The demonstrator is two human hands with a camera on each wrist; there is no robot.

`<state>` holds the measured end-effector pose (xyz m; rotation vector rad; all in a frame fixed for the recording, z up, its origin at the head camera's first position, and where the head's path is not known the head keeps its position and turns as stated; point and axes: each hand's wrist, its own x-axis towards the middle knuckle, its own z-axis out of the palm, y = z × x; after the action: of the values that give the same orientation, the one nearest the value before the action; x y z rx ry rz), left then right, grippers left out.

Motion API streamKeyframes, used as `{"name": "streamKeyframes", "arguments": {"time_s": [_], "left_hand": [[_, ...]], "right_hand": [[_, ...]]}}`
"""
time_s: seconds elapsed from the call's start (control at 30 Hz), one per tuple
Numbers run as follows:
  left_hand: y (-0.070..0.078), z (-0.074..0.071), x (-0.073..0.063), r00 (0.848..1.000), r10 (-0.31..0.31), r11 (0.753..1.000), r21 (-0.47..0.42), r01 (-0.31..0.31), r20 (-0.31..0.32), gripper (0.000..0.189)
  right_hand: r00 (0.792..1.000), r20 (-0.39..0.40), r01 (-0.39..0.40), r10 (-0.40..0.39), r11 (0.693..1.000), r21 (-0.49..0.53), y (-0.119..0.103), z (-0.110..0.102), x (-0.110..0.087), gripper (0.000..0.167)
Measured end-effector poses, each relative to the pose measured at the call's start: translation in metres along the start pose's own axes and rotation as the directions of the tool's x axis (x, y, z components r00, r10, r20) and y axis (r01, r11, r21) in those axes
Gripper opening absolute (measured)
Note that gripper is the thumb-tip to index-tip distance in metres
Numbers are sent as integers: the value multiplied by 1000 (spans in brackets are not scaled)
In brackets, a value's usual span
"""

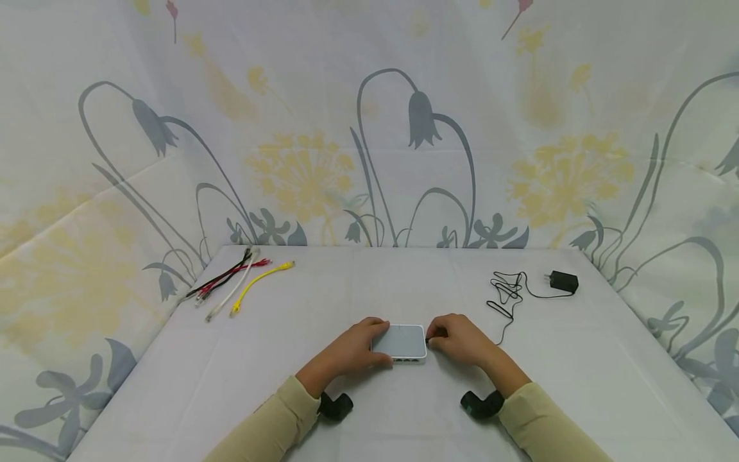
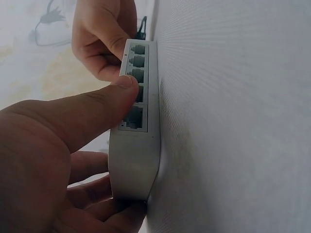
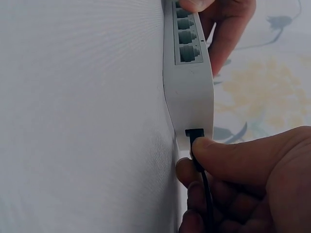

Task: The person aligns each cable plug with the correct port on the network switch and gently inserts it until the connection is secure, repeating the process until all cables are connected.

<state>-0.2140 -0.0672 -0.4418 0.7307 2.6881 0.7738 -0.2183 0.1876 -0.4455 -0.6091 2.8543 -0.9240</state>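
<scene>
A white network switch [image 1: 406, 342] with a grey top lies on the table in front of me. My left hand [image 1: 353, 350] grips its left end, the thumb lying across the row of Ethernet ports [image 2: 138, 61] on the near side and the fingers around the far side. At the opposite end, my right hand [image 1: 462, 341] pinches a black plug [image 3: 195, 132] between thumb and forefinger. The plug's tip sits at the socket in the switch's side; how deep it goes cannot be seen. Its thin black cord [image 3: 208, 196] runs back under the right hand.
The cord lies loosely looped [image 1: 508, 292] to the right and leads to a black power adapter [image 1: 563, 282]. At the back left lie a yellow patch cable [image 1: 258, 283], a white cable [image 1: 233, 295] and several black and red cables [image 1: 222, 278]. A flowered cloth [image 1: 323, 160] hangs behind the table.
</scene>
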Motion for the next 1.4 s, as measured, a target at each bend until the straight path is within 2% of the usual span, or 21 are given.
{"name": "streamKeyframes", "arguments": {"time_s": [0.4, 0.8, 1.13, 1.4], "left_hand": [[-4, 1, 2, 1000, 10, 999, -42, -10, -1, 75], [-5, 0, -1, 999, 45, 998, -46, -45, -19, 67], [-5, 2, -1, 997, 58, 998, -18, -59, -59, 59], [-3, 0, -2, 992, 79, 997, 10, -78, -103, 57]], "right_hand": [[1000, -2, -8, 8, 1000, -6, -4, -1, -4, 4], [998, 55, -18, 17, 999, 29, -5, -1, -8, 12], [998, 62, 0, 2, 999, -39, -14, 1, -9, 16], [998, 7, 59, -58, 993, -101, -21, 2, -10, 20]]}}
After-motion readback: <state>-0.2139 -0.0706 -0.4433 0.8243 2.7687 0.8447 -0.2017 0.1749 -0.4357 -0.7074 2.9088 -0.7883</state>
